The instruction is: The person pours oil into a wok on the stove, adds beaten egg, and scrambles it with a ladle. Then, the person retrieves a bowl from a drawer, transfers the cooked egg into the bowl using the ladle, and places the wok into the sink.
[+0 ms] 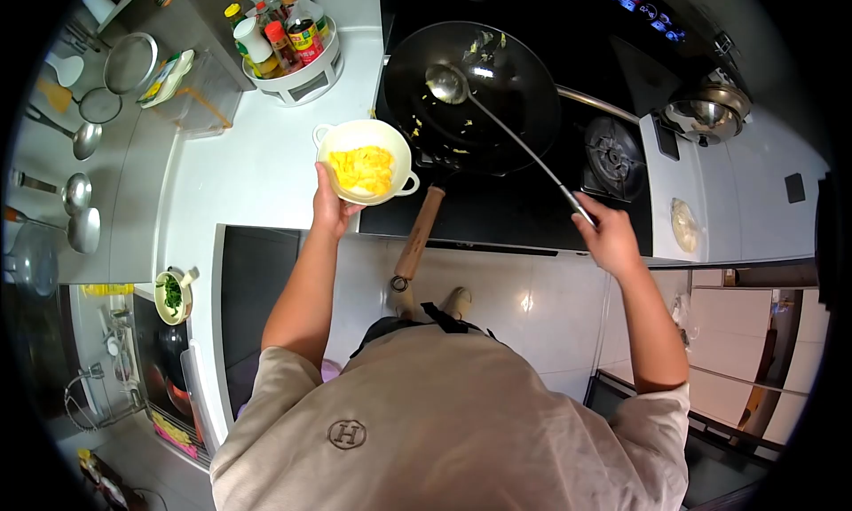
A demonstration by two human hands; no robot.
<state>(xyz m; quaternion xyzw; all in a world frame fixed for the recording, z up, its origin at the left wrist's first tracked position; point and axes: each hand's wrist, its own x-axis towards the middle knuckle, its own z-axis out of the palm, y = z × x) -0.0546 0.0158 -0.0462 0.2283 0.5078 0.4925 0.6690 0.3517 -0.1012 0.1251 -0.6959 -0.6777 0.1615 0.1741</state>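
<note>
My left hand (pixel 334 202) holds a cream two-handled bowl (pixel 399 147) by its lower left side. Yellow cooked egg (pixel 362 170) lies in the bowl. My right hand (pixel 607 233) is closed round the handle end of a long metal ladle (pixel 524 144). The ladle's round head rests inside a black wok (pixel 524 76), near its upper left part. Small yellow and green bits cling to the wok's inner surface. The wok's wooden handle (pixel 415 243) points toward my body, between my two hands.
A rack (pixel 302 83) of sauce bottles stands at the upper left. Beyond the wok's right side are a burner (pixel 614 158) and a metal pot (pixel 707 113). A small bowl of chopped greens (pixel 170 297) sits at the left. Ladles and strainers hang on the left wall.
</note>
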